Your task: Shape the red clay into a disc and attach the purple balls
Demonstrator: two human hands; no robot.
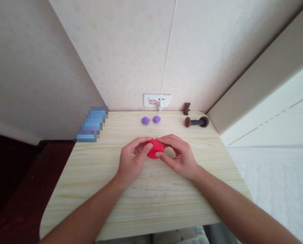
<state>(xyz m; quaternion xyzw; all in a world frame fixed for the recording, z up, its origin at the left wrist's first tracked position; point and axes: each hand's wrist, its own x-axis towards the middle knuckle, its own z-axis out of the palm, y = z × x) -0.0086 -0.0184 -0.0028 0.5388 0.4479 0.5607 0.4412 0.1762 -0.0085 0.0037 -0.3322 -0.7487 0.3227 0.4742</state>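
Red round flattened piece of apparently soft clay (155, 149), located over the pale wood-grain table (90, 169) and nearer the wearer than two rounded purple lumps (145, 120), was judged at risk of dents or a torn rim from uneven thumb pressure, or of a drop from a loose hold. Left hand (131, 161) and right hand (183, 157) both pinched it, thumbs and fingers parted only by the piece, remaining fingers curled
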